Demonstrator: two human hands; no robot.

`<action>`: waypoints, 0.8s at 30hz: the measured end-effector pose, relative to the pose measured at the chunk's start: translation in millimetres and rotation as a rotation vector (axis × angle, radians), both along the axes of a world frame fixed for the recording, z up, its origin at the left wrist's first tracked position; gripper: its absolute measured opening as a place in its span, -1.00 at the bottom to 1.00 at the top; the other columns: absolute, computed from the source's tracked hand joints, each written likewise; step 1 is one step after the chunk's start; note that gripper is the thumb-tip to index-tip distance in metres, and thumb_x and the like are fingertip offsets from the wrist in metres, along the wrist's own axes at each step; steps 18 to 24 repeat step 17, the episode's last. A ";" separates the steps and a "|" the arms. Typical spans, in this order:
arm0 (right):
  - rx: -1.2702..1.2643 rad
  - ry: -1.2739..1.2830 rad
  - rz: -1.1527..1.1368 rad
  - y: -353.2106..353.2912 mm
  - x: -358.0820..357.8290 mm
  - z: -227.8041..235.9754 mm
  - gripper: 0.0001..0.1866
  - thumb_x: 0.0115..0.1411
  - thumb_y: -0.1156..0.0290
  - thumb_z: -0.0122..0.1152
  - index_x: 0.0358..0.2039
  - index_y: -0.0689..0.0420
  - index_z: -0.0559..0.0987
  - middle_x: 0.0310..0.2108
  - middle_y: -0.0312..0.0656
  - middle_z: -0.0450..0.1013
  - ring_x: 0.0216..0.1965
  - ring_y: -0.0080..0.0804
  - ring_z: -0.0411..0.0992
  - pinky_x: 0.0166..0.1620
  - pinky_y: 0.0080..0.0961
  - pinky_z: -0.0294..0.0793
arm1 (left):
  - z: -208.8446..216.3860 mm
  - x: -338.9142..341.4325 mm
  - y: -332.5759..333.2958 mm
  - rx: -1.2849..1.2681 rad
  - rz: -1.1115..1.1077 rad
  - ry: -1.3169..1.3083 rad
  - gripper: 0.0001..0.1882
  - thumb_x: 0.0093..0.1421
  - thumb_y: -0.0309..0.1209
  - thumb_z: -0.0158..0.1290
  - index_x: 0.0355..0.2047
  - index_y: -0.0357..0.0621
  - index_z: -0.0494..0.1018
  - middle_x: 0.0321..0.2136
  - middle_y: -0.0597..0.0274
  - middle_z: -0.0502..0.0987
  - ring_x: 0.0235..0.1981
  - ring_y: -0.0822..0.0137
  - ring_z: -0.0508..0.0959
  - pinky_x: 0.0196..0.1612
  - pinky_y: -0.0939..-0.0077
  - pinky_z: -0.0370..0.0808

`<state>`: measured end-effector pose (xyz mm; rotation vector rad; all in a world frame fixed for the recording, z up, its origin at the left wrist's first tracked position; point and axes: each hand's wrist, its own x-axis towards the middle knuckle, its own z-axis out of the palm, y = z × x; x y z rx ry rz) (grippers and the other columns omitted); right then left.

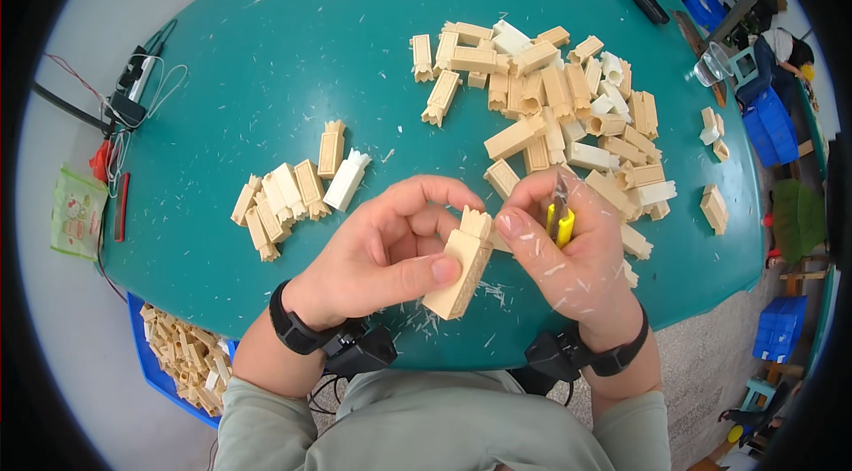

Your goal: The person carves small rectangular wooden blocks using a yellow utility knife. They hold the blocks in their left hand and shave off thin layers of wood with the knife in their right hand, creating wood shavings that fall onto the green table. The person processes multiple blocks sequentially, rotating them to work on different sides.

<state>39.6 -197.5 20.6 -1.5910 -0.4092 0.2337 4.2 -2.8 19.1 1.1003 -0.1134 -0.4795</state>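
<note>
My left hand (382,245) pinches a beige molded block (461,269) between thumb and fingers. The block tilts, its jagged, crown-like end up and its flat end toward me. Close on its right, my right hand (575,245) is closed around small nippers (560,221) with yellow handles. Their dark metal tip points up and away from the block, and the fingers hide part of them. Pale shavings cling to the back of my right hand. More thin shavings (491,298) lie on the green table (266,54) below the block.
A large heap of beige and cream blocks (555,90) spreads beyond my right hand. A smaller group (284,196) lies to the left. A blue bin (169,373) full of blocks stands at lower left. A black case (646,3) and a clear cup (713,66) are far right.
</note>
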 end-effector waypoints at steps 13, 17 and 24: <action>0.005 -0.036 0.045 1.9 -0.5 -1.9 -0.85 0.07 0.49 0.17 -0.44 0.19 0.37 -0.50 -0.29 0.36 -0.52 -0.67 0.25 -0.46 -0.69 0.28 | -1.8 -5.2 -8.9 0.250 0.152 -0.291 -0.59 0.05 -0.59 0.09 -0.08 -0.14 0.27 -0.41 0.40 0.40 -0.53 0.69 0.35 -0.52 0.83 0.26; 0.009 -0.025 0.033 2.6 -1.1 -3.5 -0.86 0.07 0.49 0.18 -0.44 0.18 0.37 -0.50 -0.28 0.37 -0.51 -0.67 0.26 -0.45 -0.70 0.29 | -4.7 -4.5 -3.6 0.369 0.043 -0.345 -0.53 0.05 -0.57 0.10 -0.03 -0.11 0.24 -0.37 0.37 0.43 -0.44 0.68 0.42 -0.48 0.82 0.31; 0.009 -0.025 0.033 2.6 -1.1 -3.5 -0.86 0.07 0.49 0.18 -0.44 0.18 0.37 -0.50 -0.28 0.37 -0.51 -0.67 0.26 -0.45 -0.70 0.29 | -4.7 -4.5 -3.6 0.369 0.043 -0.345 -0.53 0.05 -0.57 0.10 -0.03 -0.11 0.24 -0.37 0.37 0.43 -0.44 0.68 0.42 -0.48 0.82 0.31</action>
